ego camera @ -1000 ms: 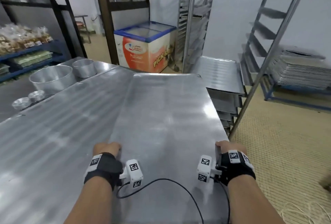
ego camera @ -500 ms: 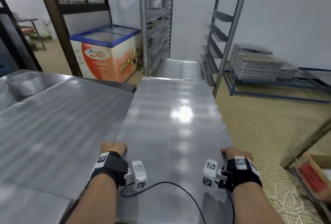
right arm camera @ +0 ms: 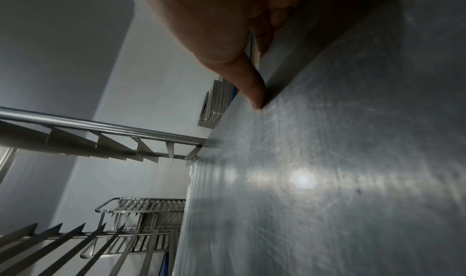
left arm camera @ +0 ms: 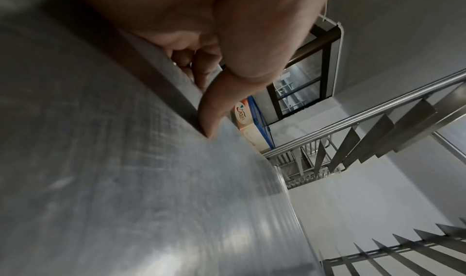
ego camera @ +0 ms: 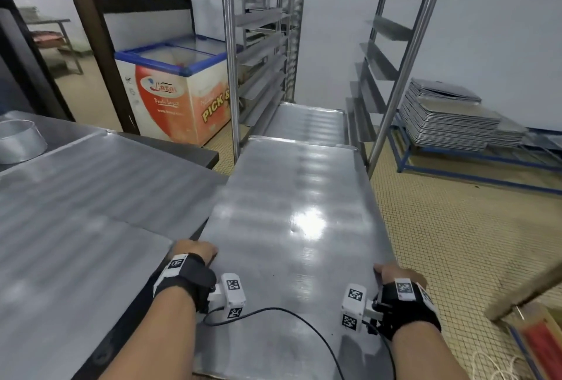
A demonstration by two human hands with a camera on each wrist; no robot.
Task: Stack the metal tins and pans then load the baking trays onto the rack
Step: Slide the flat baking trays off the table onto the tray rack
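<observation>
I carry a large flat metal baking tray (ego camera: 292,215), level in front of me. My left hand (ego camera: 197,253) grips its left rim, thumb on top (left arm camera: 214,110) and fingers curled under. My right hand (ego camera: 395,273) grips the right rim the same way, thumb (right arm camera: 252,88) pressed on the edge. The tray's far end points at the steel rack (ego camera: 392,54), between its two uprights. Another tray (ego camera: 307,121) lies on a low rack shelf just beyond. Slanted runners (right arm camera: 113,146) show in both wrist views.
The steel worktable (ego camera: 91,185) lies to my left with a round metal pan (ego camera: 18,139) at its far corner. A chest freezer (ego camera: 176,91) stands behind it. A stack of trays (ego camera: 450,118) rests on a blue frame at the right. The floor is tiled.
I have turned right and moved away from the worktable with the tray in both hands. The rack is now straight ahead and closer. The round pans have slid out of sight to the left.
</observation>
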